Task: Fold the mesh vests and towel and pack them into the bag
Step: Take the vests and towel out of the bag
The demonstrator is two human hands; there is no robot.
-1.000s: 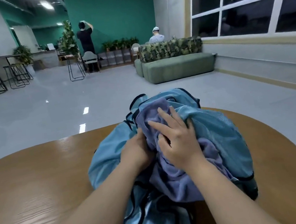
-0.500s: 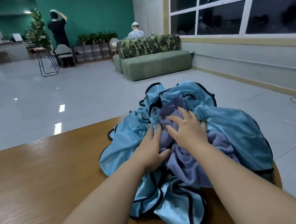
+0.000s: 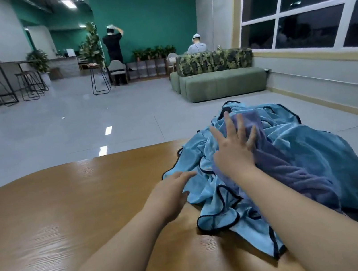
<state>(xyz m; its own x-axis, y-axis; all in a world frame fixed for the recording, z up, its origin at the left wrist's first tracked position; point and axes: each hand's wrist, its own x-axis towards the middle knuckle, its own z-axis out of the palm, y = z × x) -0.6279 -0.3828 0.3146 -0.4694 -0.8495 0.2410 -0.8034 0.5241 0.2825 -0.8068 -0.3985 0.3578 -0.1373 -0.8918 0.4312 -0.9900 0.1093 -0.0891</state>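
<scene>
Sorting comes first, it seems: the mesh vests (image 3: 298,151) lie in one crumpled blue heap at the tabletop's (image 3: 79,209) right edge, with the purple towel (image 3: 291,169) tangled on top. The right hand (image 3: 234,152) spreads flat, fingers straight, over the towel; the left hand (image 3: 171,195) rests relaxed at the heap's left hem, holding nothing. Lifting the towel clear before pulling any vest should prevent snagging. No bag is in view.

Dim room, ceiling lights, table (image 3: 68,211) glare, fisheye edges
</scene>
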